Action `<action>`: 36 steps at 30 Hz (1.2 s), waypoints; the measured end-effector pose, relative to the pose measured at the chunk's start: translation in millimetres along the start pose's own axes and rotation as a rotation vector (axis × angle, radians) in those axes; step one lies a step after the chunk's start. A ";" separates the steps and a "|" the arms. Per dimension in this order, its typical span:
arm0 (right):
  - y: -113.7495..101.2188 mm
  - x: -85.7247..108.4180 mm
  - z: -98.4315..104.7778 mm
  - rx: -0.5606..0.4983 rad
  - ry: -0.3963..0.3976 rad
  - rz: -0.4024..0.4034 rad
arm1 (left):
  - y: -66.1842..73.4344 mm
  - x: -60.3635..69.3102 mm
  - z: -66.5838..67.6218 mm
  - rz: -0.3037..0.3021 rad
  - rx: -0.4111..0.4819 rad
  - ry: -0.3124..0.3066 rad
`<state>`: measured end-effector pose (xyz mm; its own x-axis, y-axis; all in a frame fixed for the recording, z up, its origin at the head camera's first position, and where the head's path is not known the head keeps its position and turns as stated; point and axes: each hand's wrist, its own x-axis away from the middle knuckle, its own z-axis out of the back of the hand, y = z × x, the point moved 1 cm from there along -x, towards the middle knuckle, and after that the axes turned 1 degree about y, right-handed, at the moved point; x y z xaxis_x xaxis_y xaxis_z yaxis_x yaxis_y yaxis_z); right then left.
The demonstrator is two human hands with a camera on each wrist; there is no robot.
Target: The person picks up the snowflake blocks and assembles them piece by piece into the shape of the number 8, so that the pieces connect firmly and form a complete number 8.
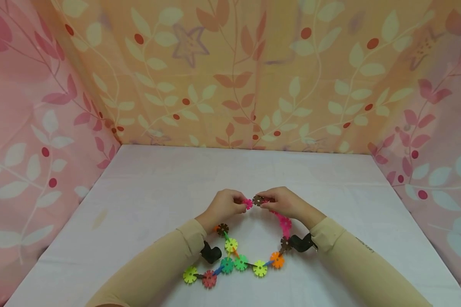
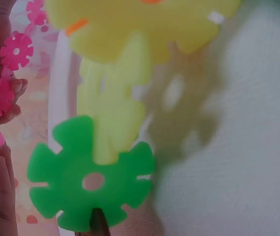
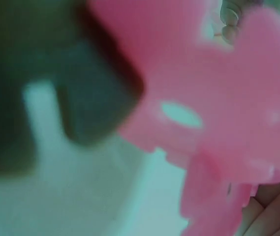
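My left hand pinches a pink snowflake disc between thumb and fingers. Facing it, my right hand grips another pink disc, from which a brown snowflake disc sticks out toward the left hand. In the head view a small gap shows between the brown disc and the left hand's pink one. From the right hand a run of pink discs hangs down to a dark brown disc, joining a multicoloured chain. Blurred pink discs fill much of the right wrist view.
The chain's lower part lies on the white tabletop, with orange, yellow, teal and red discs. A branch ends in a brown disc beside the left wrist. Patterned cloth surrounds the table.
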<state>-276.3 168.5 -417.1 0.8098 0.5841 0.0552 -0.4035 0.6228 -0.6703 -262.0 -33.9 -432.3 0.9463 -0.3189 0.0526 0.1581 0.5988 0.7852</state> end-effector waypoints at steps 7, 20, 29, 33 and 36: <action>-0.9 -1.1 -1.8 -0.016 -0.006 0.013 | 1.8 2.2 -4.1 -0.029 -0.091 0.006; -5.9 -3.0 -8.7 0.116 0.017 0.094 | 20.0 13.5 -7.9 -0.332 -0.634 0.090; -5.4 -1.5 -14.2 0.061 0.029 0.091 | 13.3 10.9 -10.4 -0.463 -0.601 0.203; -5.2 0.3 -13.2 0.040 0.055 0.104 | 10.5 9.4 -8.4 -0.507 -0.514 0.248; -6.8 1.2 -10.1 0.013 0.063 0.073 | 9.6 7.6 -5.3 -0.422 -0.370 0.197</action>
<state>-268.3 159.7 -420.0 0.8031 0.5945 -0.0405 -0.4677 0.5868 -0.6610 -251.8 -26.7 -427.7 0.8093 -0.4638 -0.3605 0.5862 0.6775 0.4443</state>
